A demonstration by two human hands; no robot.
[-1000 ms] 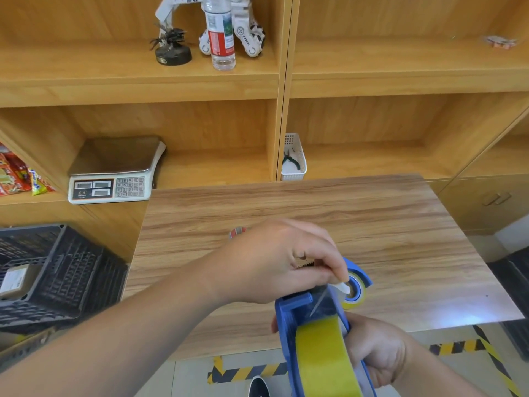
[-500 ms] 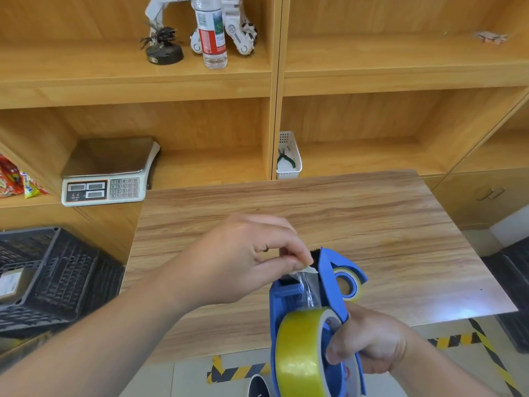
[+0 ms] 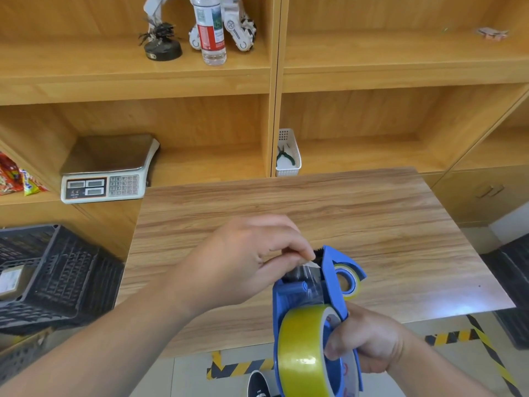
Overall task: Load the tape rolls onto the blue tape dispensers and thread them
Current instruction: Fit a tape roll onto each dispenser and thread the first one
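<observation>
The right hand (image 3: 369, 342) is clenched around the handle of the blue plastic tape dispenser (image 3: 312, 293), held above the near edge of the wood-grain bench (image 3: 372, 224) at about 5 o'clock in the view. A yellowish roll of clear packing tape (image 3: 300, 353) sits on its hub. The left hand (image 3: 246, 262) pinches the clear tape end (image 3: 310, 263) at the serrated cutter. Likely risks: the thin film could slip and snap back onto the roll, stick to itself, or the fingertips could catch the teeth. A second loaded dispenser (image 3: 347, 280) lies on the bench just behind.
</observation>
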